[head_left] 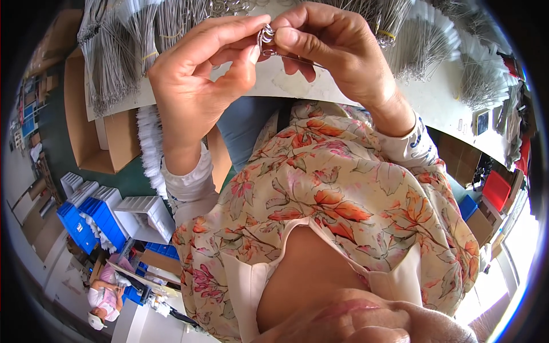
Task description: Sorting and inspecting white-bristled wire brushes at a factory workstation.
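one left hand [197,60] and one right hand [340,51] pinched metal rings [266,35] beside a thin wire [303,60]; handling seemed under way, the amount left unclear.

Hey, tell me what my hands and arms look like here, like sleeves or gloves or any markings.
Your left hand and right hand are bare, with no gloves. Both forearms wear whitish sleeves that end near the wrists; the right cuff carries dark markings.

Blue crates [108,219] (cardboard box [124,138] nearby)
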`<control>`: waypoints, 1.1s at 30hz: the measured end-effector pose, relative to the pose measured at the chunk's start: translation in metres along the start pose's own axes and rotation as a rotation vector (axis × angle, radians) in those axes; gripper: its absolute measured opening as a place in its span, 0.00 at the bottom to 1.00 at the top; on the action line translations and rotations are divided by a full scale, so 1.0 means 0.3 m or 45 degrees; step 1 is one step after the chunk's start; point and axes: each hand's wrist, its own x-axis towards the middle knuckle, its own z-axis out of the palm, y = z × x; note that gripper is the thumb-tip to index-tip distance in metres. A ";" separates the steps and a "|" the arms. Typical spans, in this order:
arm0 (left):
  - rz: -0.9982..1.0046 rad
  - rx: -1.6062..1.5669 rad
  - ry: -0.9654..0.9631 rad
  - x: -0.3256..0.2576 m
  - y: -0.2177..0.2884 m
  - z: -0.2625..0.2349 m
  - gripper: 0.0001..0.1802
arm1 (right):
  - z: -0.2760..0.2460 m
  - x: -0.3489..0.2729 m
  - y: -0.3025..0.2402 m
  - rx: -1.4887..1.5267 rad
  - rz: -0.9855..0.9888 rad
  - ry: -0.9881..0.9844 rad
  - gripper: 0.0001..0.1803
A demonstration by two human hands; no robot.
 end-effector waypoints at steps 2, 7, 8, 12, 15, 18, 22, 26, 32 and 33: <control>-0.016 -0.004 0.000 -0.002 -0.007 -0.003 0.16 | 0.002 0.005 -0.007 -0.086 0.057 -0.013 0.07; 0.096 0.068 0.006 0.002 -0.032 -0.010 0.15 | 0.012 0.017 -0.069 -0.380 0.106 -0.064 0.07; 0.090 0.068 0.008 0.001 -0.037 -0.013 0.15 | 0.020 0.017 -0.082 -0.508 0.116 -0.053 0.07; 0.134 0.193 -0.059 0.010 -0.049 -0.031 0.14 | 0.011 0.012 -0.063 -0.750 -0.094 -0.135 0.05; -0.168 0.092 -0.183 0.055 -0.109 -0.075 0.12 | -0.038 0.006 0.101 -1.137 -0.522 0.201 0.04; -0.437 0.391 0.061 0.160 -0.326 -0.204 0.16 | -0.084 -0.035 0.302 -1.719 -0.599 -0.007 0.08; -0.693 1.451 0.038 0.216 -0.443 -0.290 0.17 | -0.054 0.007 0.360 -1.876 -0.787 -0.154 0.09; -0.597 1.437 0.041 0.216 -0.508 -0.285 0.15 | -0.219 0.077 0.210 -1.979 -0.942 0.066 0.06; -0.636 1.014 0.221 0.177 -0.512 -0.360 0.15 | -0.356 0.273 0.087 -2.151 -0.228 0.371 0.14; -0.677 0.823 0.235 0.183 -0.491 -0.339 0.13 | -0.376 0.287 0.095 -2.167 -0.125 0.398 0.14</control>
